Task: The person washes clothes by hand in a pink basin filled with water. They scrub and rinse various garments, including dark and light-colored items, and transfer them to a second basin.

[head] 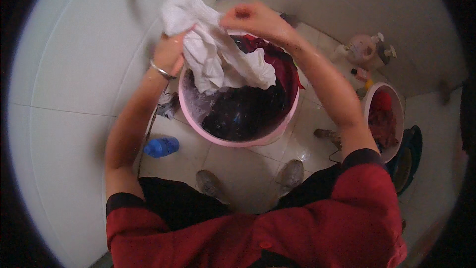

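A crumpled white cloth (208, 59) hangs over the pink basin (238, 144), gripped near its left side by my left hand (170, 54). My right hand (256, 22) is at the cloth's upper right edge with its fingers curled; it appears to pinch the fabric there, though blur hides the fingertips. In the basin, dark wet cloth (241, 115) lies in soapy water. Dark red fabric (279, 63) rests along the basin's right side, and one corner of it hangs over the rim.
A blue bottle (162, 147) lies on the tiled floor at left. Grey cloth (168, 106) lies beside the basin. To the right are pump bottles (362, 48), a small pink bottle (360, 74), a pale tub (397, 149) of red clothes and a dark green basin (412, 156). Walls stand close by.
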`<move>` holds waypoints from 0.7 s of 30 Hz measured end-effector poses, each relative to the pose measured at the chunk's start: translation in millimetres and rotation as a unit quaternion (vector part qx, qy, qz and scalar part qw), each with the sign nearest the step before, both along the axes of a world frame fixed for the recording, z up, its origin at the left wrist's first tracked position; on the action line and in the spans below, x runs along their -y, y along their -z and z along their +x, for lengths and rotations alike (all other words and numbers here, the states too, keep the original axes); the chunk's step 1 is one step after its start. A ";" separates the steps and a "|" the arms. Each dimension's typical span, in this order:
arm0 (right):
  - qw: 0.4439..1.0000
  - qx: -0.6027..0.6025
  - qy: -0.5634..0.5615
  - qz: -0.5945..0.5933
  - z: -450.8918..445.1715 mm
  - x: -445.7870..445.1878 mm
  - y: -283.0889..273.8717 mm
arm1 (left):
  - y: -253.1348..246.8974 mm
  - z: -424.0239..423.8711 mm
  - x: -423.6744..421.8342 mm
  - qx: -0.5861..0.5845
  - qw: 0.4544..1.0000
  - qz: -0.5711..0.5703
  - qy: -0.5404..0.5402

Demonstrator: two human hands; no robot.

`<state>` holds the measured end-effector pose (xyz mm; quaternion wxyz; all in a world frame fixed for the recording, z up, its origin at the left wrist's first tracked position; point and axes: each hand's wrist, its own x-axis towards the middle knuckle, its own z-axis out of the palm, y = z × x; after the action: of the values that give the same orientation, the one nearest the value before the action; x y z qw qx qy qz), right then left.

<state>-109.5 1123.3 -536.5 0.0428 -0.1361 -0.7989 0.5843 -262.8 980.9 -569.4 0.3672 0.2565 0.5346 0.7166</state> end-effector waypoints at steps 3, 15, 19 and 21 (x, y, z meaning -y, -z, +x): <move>0.929 -0.044 -0.015 0.368 34.3 -29.5 88.8 | -28.9 -15.6 0.1 0.057 0.994 0.096 -0.003; 0.870 -0.011 0.187 -0.456 29.4 -34.5 41.1 | 29.4 -40.8 4.3 -0.428 0.855 -0.200 0.215; 0.820 -0.032 0.147 -0.552 34.6 -42.0 36.5 | 10.8 -0.2 -10.1 -0.496 0.677 -0.360 0.407; 0.804 -0.041 0.107 -0.583 33.9 -32.4 32.0 | 35.0 34.0 4.9 -0.617 0.692 -0.213 0.309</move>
<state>-75.5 1155.7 -568.6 0.0510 -0.1960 -0.2853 0.9368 -228.8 976.0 -604.4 0.2004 0.7066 0.6695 0.1108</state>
